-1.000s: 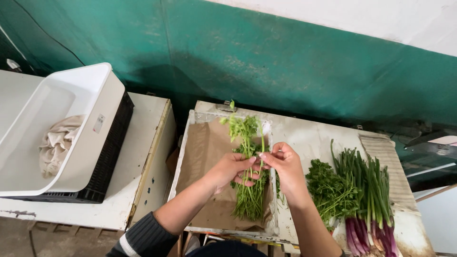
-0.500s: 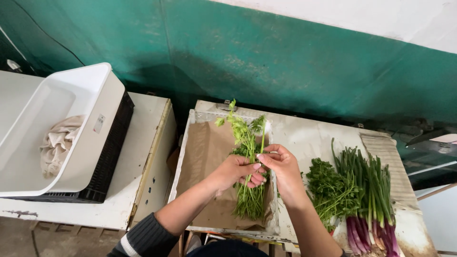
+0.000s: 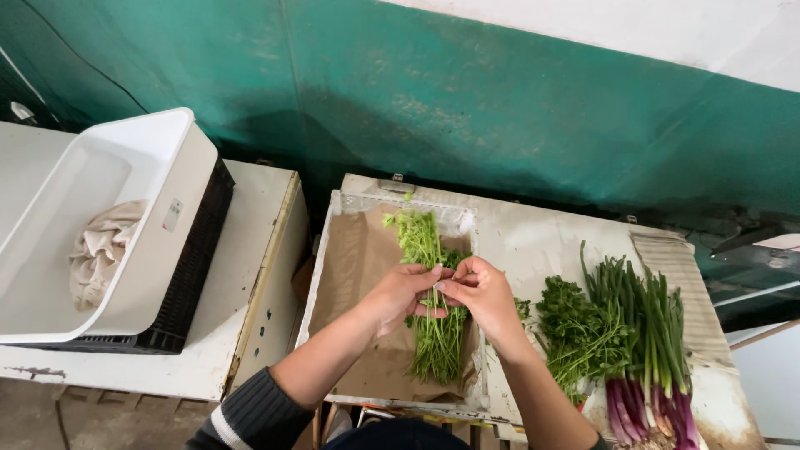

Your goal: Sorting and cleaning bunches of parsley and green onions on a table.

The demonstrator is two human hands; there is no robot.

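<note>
Pinching the herb bunch (image 3: 435,325) over the paper-lined tray (image 3: 333,250), the left hand (image 3: 400,296) and right hand (image 3: 483,292) grip its stems — thin stalks may slip out or snap if squeezed hard.

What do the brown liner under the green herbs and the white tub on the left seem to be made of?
The brown creased liner looks like matte kraft paper, given its folds and wrinkles. The white rectangular tub appears to be smooth moulded plastic with a faint sheen, though that is uncertain.

Bare hands, left sleeve (image 3: 250,412) — dark, white-striped cuff
</note>
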